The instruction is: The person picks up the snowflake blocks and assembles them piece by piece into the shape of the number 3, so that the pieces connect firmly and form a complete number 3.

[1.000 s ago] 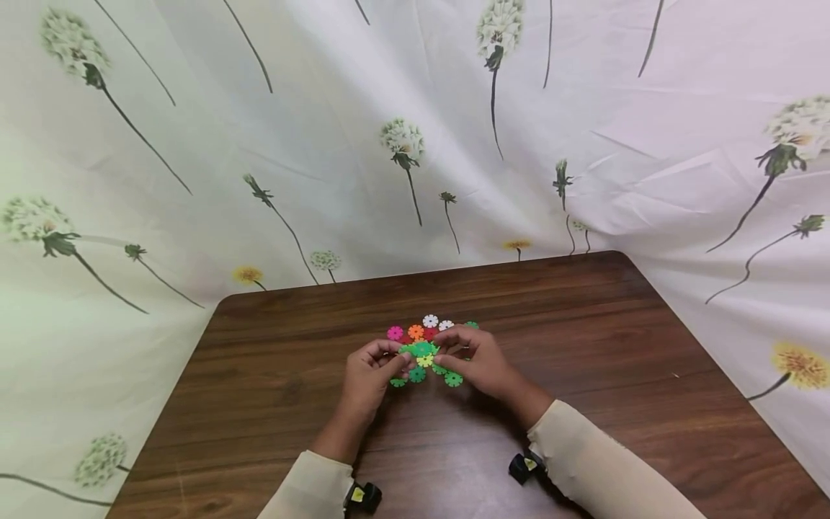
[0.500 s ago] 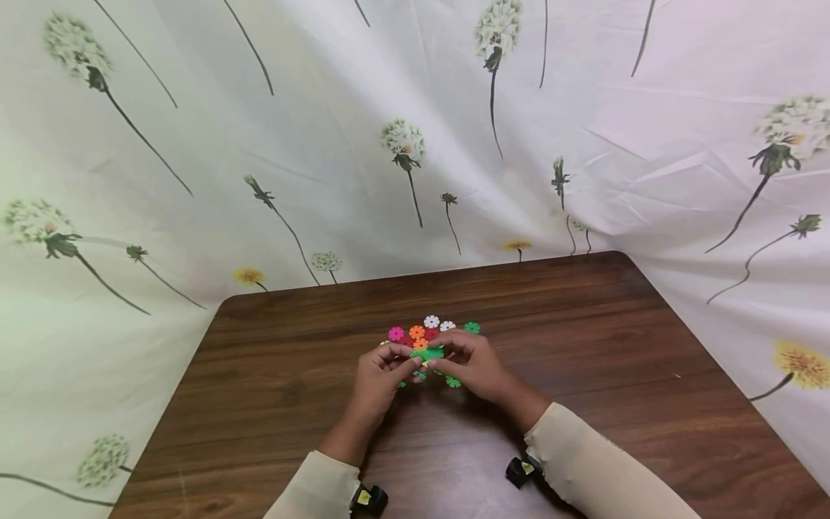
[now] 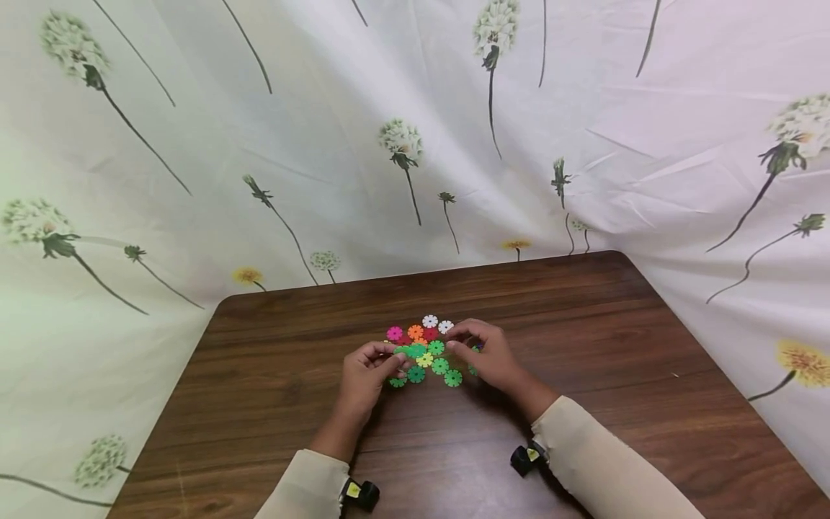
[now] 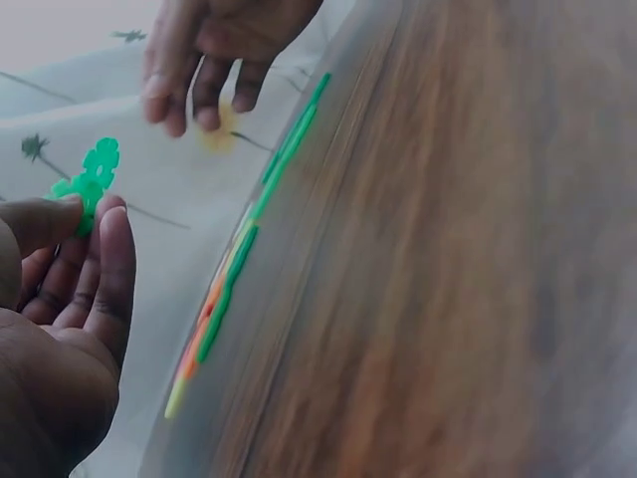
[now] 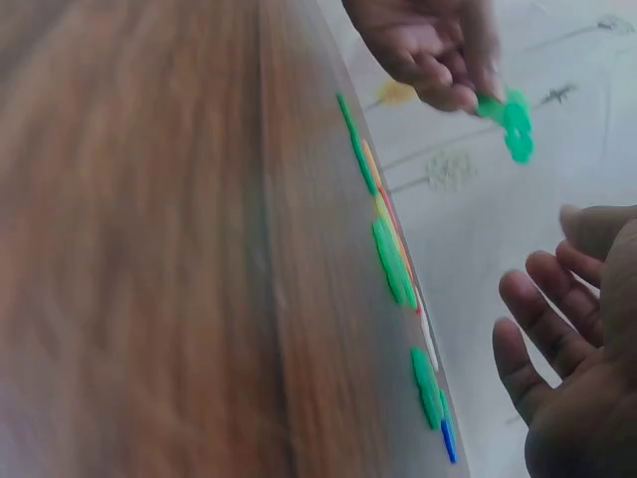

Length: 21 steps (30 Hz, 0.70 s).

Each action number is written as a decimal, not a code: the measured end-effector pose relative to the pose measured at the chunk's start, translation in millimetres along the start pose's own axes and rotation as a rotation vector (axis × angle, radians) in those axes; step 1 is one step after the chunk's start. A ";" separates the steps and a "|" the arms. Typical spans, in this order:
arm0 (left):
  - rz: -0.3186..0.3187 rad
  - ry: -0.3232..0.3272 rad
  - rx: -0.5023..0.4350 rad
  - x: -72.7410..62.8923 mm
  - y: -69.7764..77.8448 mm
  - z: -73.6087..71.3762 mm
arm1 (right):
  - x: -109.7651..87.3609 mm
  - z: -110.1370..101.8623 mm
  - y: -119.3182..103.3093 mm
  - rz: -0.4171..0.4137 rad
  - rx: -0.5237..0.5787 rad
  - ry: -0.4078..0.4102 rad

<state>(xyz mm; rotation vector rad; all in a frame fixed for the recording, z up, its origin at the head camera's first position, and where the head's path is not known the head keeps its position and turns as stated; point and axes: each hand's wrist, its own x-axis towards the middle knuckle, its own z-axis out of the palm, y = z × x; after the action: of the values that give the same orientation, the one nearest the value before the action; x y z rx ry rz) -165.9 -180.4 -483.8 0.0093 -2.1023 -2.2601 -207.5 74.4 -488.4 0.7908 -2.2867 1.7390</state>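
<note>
My left hand (image 3: 362, 373) pinches a small piece made of green notched plastic discs (image 4: 92, 184) between thumb and fingers, raised above the table. The discs are joined at an angle. My right hand (image 3: 489, 357) is to the right of it, apart from the piece; its fingers (image 5: 552, 319) are loosely bent with nothing between them. Below and between the hands lie more notched discs: a yellow disc (image 3: 424, 360), a dark green disc (image 3: 416, 375) and several lighter green ones, such as the green disc (image 3: 453, 378). Both hands partly cover other discs.
Behind the hands lie a pink disc (image 3: 394, 333), an orange disc (image 3: 415, 331) and a white disc (image 3: 430, 321). A blue disc (image 5: 448, 440) lies on the right side. The brown wooden table (image 3: 272, 404) meets a flower-printed cloth (image 3: 311, 144) at its far edge.
Both hands were together at the green discs. My right hand has let go and moved off to the right, while my left hand has shifted slightly left with the joined discs.
</note>
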 end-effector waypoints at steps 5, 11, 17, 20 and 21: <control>-0.005 0.013 0.040 1.3 -0.6 -6.7 | 0.7 -7.3 8.9 0.042 -0.069 -0.010; 0.011 0.012 0.002 2.7 -3.3 -7.1 | 0.3 -9.9 14.5 0.083 -0.151 -0.034; -0.005 0.017 -0.007 2.4 -4.7 -7.5 | -1.0 -10.8 16.7 0.102 -0.201 -0.024; -0.010 0.018 -0.010 1.8 -4.7 -7.6 | -1.3 -11.2 18.1 0.100 -0.237 -0.012; -0.009 0.018 -0.011 1.6 -4.8 -7.6 | -1.6 -11.4 18.9 0.096 -0.253 -0.007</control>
<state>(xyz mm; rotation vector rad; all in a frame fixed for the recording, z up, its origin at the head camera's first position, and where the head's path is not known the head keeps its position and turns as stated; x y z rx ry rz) -167.4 -187.7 -489.1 0.0391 -2.0854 -2.2680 -217.7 88.9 -501.5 0.6495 -2.5207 1.4417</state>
